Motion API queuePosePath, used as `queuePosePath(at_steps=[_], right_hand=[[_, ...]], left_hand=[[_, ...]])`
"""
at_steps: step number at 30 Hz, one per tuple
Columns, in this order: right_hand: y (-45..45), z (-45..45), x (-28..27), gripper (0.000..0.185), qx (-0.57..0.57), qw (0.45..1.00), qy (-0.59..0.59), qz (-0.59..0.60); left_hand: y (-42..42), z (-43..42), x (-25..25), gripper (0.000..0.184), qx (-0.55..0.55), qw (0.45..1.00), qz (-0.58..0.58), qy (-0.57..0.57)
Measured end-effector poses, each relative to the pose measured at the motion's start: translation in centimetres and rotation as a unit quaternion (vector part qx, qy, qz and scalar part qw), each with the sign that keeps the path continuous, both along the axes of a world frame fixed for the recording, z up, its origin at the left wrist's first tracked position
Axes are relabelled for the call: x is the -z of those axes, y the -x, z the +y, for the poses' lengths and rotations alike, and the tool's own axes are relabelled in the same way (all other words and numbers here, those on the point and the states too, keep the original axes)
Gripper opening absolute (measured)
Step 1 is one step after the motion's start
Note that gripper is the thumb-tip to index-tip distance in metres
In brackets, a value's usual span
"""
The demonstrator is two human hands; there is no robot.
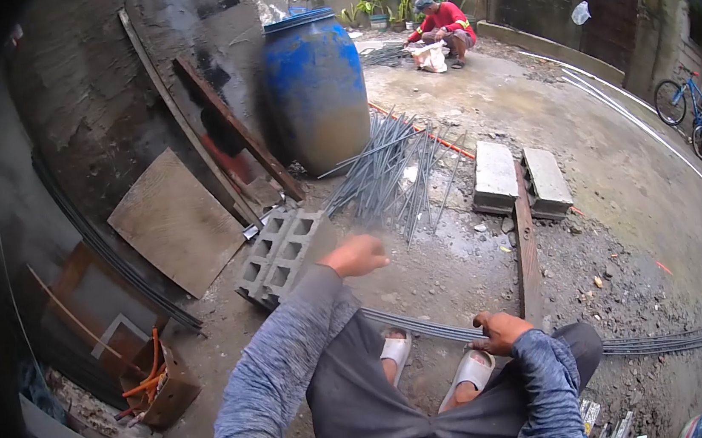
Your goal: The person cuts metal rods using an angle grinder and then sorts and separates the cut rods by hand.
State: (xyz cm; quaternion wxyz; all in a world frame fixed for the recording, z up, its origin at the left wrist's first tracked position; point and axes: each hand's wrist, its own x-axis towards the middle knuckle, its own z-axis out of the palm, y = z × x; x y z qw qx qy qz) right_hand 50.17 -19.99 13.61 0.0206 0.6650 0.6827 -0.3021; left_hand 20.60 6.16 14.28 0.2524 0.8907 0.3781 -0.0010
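My right hand (502,333) is at a bundle of long grey steel rods (431,329), its fingers closed around the near side. The bundle runs across in front of my sandals and past my right knee. My left hand (357,256) is raised with its fingers curled together; what they hold, if anything, cannot be made out. Just beyond it a loose pile of short cut steel rods (393,167) lies on the ground, its near end blurred. Left of that hand stands a hollow concrete block (283,252).
A blue drum (316,94) stands behind the pile. Two concrete blocks (496,174) flank a wooden plank (526,252). Boards lean on the left wall beside a box (172,392) with orange tubing. A co-worker in red (452,22) squats far back. Bicycles (697,118) stand right.
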Motion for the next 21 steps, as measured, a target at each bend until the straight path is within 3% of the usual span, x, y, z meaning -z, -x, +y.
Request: queuePosePath(at_steps=[4, 6, 9, 13, 21], right_hand=[[1.4, -0.4, -2.2, 0.057, 0.035, 0.997, -0.016, 0.072], [0.8, -0.6, -1.5, 0.058, 0.039, 0.997, -0.058, 0.041], [0.7, -1.8, -2.2, 0.056, 0.067, 0.993, -0.087, 0.047], [0.4, -2.9, -4.8, 0.054, 0.099, 0.987, -0.113, 0.060], [0.6, -2.2, -2.3, 0.056, 0.043, 0.993, -0.095, 0.057]], left_hand=[[1.4, 0.4, 1.3, 0.037, -0.001, 0.998, 0.041, -0.042], [2.5, 1.2, 2.9, 0.037, -0.028, 0.997, 0.039, -0.066], [3.6, 1.5, 1.5, 0.037, -0.031, 0.998, 0.026, 0.051], [6.1, 2.4, 2.5, 0.036, -0.052, 0.998, -0.023, 0.022], [9.1, 1.5, 1.6, 0.036, -0.144, 0.971, 0.017, 0.188]])
